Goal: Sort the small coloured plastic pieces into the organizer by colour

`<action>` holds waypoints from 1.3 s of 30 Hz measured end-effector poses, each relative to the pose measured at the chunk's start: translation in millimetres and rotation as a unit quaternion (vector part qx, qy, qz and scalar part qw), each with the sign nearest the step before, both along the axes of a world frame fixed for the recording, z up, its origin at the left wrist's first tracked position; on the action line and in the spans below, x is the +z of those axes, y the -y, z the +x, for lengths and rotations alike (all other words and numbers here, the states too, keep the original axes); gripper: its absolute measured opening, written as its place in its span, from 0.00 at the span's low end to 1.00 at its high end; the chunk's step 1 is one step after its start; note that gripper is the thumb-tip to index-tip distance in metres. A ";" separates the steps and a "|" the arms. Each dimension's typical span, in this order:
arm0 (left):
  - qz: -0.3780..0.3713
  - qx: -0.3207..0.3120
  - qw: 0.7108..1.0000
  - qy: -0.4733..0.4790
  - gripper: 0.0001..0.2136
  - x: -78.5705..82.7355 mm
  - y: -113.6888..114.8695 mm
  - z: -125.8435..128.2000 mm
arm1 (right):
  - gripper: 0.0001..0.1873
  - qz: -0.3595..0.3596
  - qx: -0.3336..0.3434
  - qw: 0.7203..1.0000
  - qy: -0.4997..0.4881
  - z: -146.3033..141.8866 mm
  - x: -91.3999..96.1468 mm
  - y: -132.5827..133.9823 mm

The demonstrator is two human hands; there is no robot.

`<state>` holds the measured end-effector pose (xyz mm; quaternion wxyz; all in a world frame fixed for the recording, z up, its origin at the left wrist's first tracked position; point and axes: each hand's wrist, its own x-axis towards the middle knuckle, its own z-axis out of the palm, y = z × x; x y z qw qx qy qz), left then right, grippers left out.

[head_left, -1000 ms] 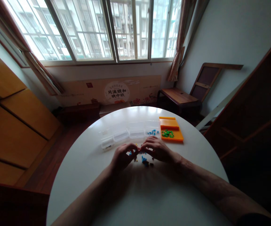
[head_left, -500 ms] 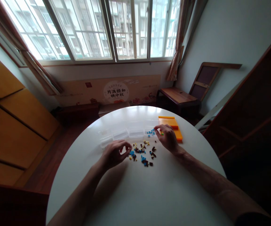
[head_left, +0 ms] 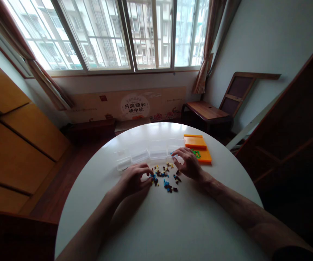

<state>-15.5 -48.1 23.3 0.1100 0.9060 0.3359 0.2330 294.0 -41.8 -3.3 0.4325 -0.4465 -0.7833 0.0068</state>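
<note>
While green pieces (head_left: 196, 154) lie in the orange tray (head_left: 204, 157), both hands' fingers curl loosely, holding nothing visible.

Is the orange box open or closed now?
Open: the orange box shows green pieces inside its tray, and its lid lies flat behind.

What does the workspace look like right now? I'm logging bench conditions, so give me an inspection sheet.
Surface: round white table, glossy.
Job's things: loose pile of small coloured plastic bricks; row of clear plastic boxes; orange plastic tray holding green bricks.
Clutter: nothing seen.
Hands: left hand fingertips at the pile's left edge; right hand between pile and boxes; whether either holds a brick cannot be told.
Cables: nothing seen.
Surroundings: barred window, folded wooden chair.
</note>
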 end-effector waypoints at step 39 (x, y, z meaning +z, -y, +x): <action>0.038 0.035 0.998 -0.027 0.06 -9.9 -0.3 6.3 | 0.09 0.004 0.103 0.994 0.031 -3.5 -5.0 -1.4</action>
